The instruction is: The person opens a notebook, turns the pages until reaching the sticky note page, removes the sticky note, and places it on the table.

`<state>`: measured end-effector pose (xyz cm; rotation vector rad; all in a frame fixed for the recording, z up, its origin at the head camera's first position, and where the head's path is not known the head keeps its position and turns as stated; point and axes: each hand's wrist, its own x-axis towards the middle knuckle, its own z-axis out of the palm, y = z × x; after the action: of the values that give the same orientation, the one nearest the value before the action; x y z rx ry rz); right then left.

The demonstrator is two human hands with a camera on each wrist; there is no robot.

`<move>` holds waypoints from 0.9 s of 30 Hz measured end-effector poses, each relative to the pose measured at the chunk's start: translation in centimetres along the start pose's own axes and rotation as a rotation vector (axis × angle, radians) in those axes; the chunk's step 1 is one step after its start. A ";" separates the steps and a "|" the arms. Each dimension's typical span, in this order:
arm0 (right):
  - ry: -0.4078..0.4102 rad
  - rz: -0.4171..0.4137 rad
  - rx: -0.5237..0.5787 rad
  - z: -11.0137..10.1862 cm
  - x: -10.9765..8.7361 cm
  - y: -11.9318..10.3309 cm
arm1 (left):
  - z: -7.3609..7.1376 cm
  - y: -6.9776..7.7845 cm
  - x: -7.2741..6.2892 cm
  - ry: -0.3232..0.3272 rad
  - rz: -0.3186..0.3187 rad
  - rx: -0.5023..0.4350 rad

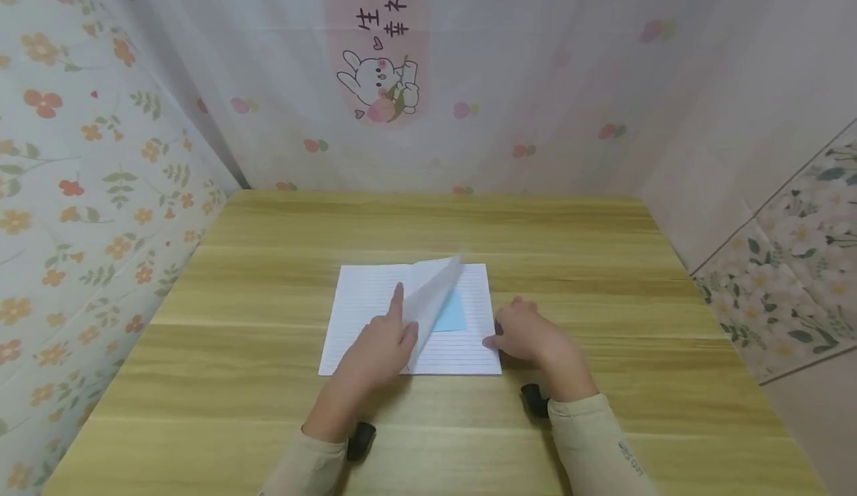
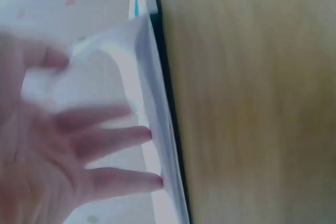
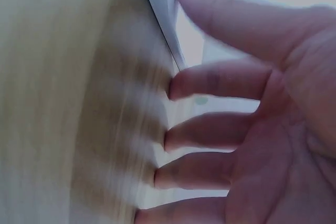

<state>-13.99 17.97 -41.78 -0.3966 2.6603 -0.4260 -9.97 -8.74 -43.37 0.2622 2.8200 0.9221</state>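
So the thing that matters here is the page (image 1: 426, 299), which stands half-raised just right of the left hand (image 1: 382, 343), right next to its thumb. It leans over toward the right, away from those fingers (image 2: 123, 180), with its long axis running pretty much straight away from the person. Left is clearly the nearer hand. Its fingers are spread, index pointing ahead over the left side of the notebook (image 1: 361, 295), thumb sticking out apart toward the page; looks like thumb and paper touch in the left wrist view, but that bit's blurry so I can't swear to it. The blue note (image 1: 451, 314) is past the page, between the two sets of fingers, partly covered by it. Right hand (image 1: 529, 330) is over at the notebook's right edge: fingers apart from each other with tips down on the surface (image 1: 268, 295), thumb at the paper's edge, and I don't see it pinching anything. As for writing, the curtain (image 1: 502, 57) well beyond the fingers has 生活 and 幸福 above a cartoon rabbit (image 1: 375, 79), the rest cut off at the top. There's small dark lettering on the right sleeve (image 1: 592, 436), behind the right fingers, too tiny for me to read. No brand I can make out on the notebook.
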 end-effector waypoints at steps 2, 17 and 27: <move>0.005 0.020 -0.010 0.1 0.1 -0.2 | -0.2 0.0 -0.1 0.160 0.027 0.025; -0.005 0.053 0.004 0.1 0.3 -0.6 | -0.8 0.3 -1.7 -0.114 0.160 0.560; 0.004 0.040 -0.037 0.4 0.4 -0.7 | -0.4 0.1 -1.5 -0.250 0.064 0.318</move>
<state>-14.02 17.15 -42.05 -0.3529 2.6785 -0.3665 -8.58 -9.16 -42.86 0.4741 2.7216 0.4109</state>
